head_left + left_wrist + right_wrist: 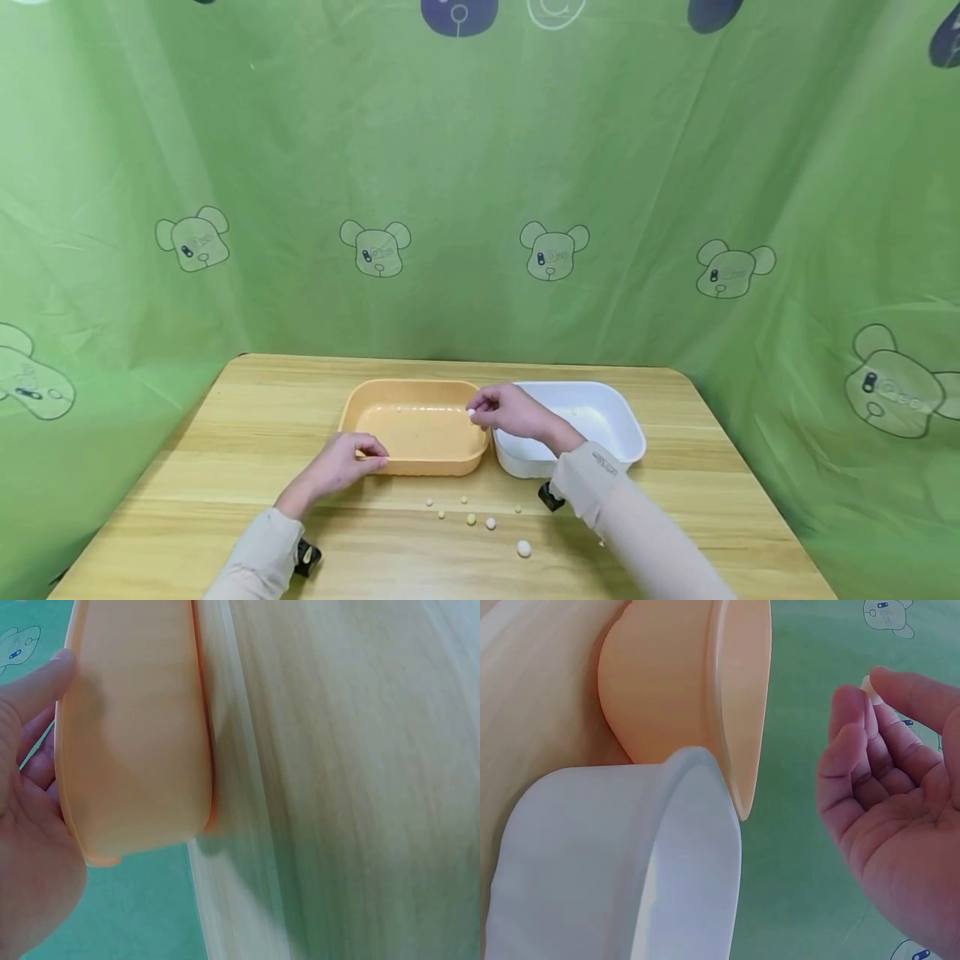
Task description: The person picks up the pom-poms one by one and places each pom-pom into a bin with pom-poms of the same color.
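Observation:
My left hand (339,465) grips the near left rim of an orange plastic basin (435,467), thumb and fingers on either side of it in the left wrist view. Above that basin's right end, my right hand (516,412) pinches a small white ball (869,691) between thumb and fingertips. To the right stands a white plastic basin (523,463), partly covered by the right forearm. Several little balls lie on the table in front, among them a larger white ball (524,548), a smaller white ball (491,523) and a yellow ball (471,519).
The two basins stand side by side on a wooden table (262,425). A tiny ball (399,409) shows inside the orange basin. Behind and beside the table hangs a green curtain (465,317) printed with bear heads.

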`<action>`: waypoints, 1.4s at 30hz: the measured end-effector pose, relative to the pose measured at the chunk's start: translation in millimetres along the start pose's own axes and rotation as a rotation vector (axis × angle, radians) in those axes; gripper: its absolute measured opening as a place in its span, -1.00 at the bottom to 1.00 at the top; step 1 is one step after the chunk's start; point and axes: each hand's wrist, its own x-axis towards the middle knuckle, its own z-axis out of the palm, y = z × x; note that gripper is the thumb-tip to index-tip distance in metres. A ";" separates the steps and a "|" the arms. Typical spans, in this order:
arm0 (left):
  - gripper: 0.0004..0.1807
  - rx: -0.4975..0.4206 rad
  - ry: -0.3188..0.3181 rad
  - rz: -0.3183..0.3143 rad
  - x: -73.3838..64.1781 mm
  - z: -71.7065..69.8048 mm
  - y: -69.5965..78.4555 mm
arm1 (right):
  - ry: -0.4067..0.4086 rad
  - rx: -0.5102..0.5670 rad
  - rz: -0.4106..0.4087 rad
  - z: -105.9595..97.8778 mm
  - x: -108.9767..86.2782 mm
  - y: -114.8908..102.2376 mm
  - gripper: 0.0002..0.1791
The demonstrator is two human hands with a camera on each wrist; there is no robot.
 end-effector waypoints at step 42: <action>-0.95 -0.006 0.012 0.007 -0.3 -0.6 -0.2 | 0.058 -0.054 0.123 23.3 48.7 15.2 -0.85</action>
